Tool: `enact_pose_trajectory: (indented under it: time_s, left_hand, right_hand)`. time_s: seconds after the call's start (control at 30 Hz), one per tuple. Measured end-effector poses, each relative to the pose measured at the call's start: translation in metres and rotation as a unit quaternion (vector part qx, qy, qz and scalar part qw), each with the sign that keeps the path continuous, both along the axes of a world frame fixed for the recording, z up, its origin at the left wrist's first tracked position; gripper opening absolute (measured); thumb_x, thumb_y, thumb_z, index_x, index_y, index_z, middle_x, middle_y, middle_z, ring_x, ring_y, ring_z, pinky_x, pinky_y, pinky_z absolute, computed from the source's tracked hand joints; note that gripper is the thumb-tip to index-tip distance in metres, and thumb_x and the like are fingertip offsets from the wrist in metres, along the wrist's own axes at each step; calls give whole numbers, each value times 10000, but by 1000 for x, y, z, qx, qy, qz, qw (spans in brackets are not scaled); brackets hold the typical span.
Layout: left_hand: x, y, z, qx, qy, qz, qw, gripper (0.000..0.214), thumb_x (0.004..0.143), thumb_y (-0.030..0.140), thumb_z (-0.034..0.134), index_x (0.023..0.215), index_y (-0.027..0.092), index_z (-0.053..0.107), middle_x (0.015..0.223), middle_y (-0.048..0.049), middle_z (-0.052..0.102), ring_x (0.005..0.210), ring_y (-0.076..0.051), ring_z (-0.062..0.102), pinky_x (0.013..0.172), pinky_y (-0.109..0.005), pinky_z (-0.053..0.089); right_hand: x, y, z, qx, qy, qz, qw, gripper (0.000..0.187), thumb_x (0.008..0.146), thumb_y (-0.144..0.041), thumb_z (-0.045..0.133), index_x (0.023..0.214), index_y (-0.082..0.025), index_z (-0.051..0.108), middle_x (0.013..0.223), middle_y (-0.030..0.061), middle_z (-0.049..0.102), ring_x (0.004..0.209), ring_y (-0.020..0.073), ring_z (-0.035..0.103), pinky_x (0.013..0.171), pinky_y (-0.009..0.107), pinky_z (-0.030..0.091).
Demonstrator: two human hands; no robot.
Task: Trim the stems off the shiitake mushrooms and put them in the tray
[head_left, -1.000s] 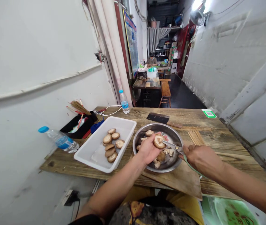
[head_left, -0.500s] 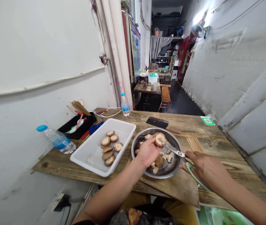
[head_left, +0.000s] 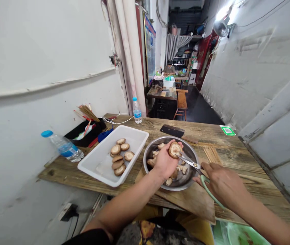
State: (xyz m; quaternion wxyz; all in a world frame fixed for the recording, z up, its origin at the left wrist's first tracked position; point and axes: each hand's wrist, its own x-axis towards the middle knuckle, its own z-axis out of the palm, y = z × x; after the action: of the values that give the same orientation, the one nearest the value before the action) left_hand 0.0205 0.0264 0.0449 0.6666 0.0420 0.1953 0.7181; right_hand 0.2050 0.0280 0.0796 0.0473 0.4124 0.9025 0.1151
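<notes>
My left hand holds a shiitake mushroom over a steel bowl, its pale underside turned up. In my right hand is a pair of scissors with light green handles, the blade tips touching the underside of that mushroom. Mushrooms and cut stems lie in the bowl, partly hidden by my left hand. To the left stands a white plastic tray with several mushroom caps, some showing their pale undersides.
A cleaver and a bundle of wooden skewers lie behind and right of the bowl. Water bottles and a black box are at the left. A wooden board sits under the bowl. A person sits far back.
My camera view has shifted slightly. The mushroom in my left hand has turned a little, and the scissor tips remain against it.
</notes>
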Motion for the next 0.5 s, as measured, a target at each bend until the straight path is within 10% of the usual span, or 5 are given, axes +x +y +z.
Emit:
enact_pose_trajectory:
  time_s: [0.5]
  left_hand:
    - [18,1,-9,-19,-41,80,996,206,866,200,398,949,144,579,942,-77,628,881,-142,607,800,-264,472]
  right_hand:
    - [-13,-1,-12,4,-29,9,1000,417,913,-473,348,858,-145,599,637,105,656,571,252,652,429,274,236]
